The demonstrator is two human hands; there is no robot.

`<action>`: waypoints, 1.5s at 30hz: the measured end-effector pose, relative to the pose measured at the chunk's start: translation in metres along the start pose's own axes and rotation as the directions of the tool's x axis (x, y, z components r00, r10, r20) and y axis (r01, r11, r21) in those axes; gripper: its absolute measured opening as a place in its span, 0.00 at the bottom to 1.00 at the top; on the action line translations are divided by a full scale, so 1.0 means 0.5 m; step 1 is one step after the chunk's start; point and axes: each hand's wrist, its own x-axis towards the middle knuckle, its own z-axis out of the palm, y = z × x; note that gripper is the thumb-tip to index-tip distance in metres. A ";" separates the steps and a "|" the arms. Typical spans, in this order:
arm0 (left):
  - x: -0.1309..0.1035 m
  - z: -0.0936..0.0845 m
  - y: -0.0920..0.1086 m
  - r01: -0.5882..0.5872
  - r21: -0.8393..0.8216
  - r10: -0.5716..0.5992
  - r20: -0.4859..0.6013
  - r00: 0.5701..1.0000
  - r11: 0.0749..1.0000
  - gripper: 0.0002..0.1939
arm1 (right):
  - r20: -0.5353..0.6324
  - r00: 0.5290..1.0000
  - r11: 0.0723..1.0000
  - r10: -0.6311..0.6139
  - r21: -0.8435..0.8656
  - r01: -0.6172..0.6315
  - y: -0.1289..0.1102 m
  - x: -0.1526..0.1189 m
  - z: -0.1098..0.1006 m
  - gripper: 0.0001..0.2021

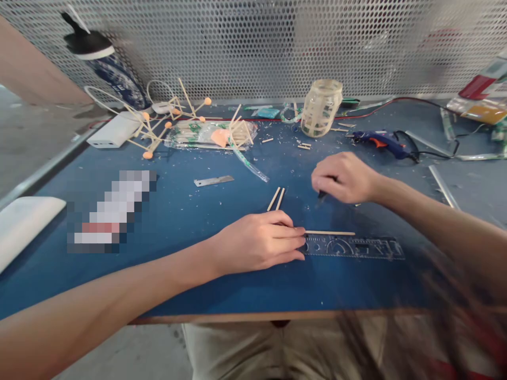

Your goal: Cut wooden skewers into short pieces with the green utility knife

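Observation:
My left hand (257, 243) presses its fingertips down on the left end of a clear plastic ruler (356, 248) and a thin wooden stick (330, 233). The stick lies along the ruler's upper edge, its left part hidden under my fingers. Two short sticks (277, 199) rest just beyond that hand. Above and to the right of the stick, my right hand (343, 177) is closed around a small dark object (321, 195). Only its dark tip shows below the fingers, so its kind is unclear. A loose metal blade (214, 181) lies on the blue tabletop (190, 211).
At the back stand a clear jar (321, 108) and a dark bottle (114, 68). A blue glue gun (382, 142) lies at the right with its cord. A stick frame with orange balls (158, 126) sits beside a bag of sticks (190, 134) and a white box (114, 129).

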 end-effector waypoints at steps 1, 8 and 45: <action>-0.001 0.000 0.000 -0.004 0.017 0.004 0.004 1.000 1.000 0.12 | 0.049 0.993 0.991 -0.104 -0.081 0.108 -0.001 0.013 0.010 0.18; -0.003 -0.001 0.001 0.017 0.028 -0.017 0.002 1.000 0.999 0.10 | 0.148 0.939 0.929 -0.309 -0.163 0.332 -0.018 0.060 0.031 0.13; 0.001 0.003 0.005 0.091 -0.043 -0.093 -0.036 0.995 0.995 0.09 | 0.030 0.869 0.803 -0.494 -0.368 0.470 -0.030 0.047 0.057 0.16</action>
